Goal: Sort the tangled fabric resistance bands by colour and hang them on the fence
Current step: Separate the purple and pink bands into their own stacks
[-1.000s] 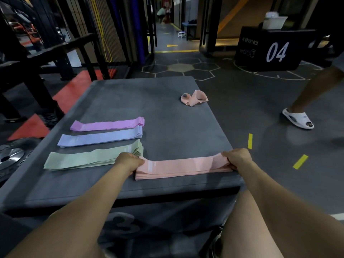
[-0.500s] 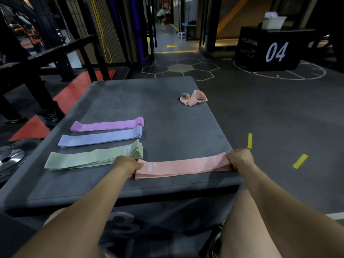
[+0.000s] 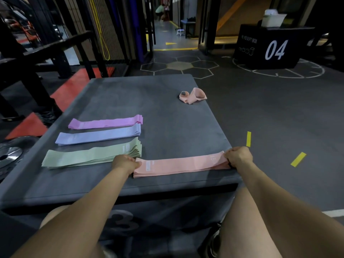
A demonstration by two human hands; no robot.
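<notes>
A flat stack of pink bands [image 3: 178, 164] lies near the front edge of a grey padded box [image 3: 149, 94]. My left hand [image 3: 125, 162] grips its left end and my right hand [image 3: 238, 157] grips its right end, holding it stretched straight. To the left lie three flat stacks: green bands [image 3: 89, 157], blue bands [image 3: 96, 136] and purple bands [image 3: 104, 123]. A loose, twisted pink band [image 3: 192, 97] sits alone near the box's far right edge.
A black mesh fence with a yellow band [image 3: 101, 34] hanging on it stands at the back left. A black box marked 04 [image 3: 270, 49] is at the far right. Weight plates [image 3: 9, 153] lie on the floor at left. Yellow tape marks [image 3: 297, 159] dot the floor.
The pink stack now lies flatter and straighter between my hands. A person's leg and white sandal at the right a second ago has left the view.
</notes>
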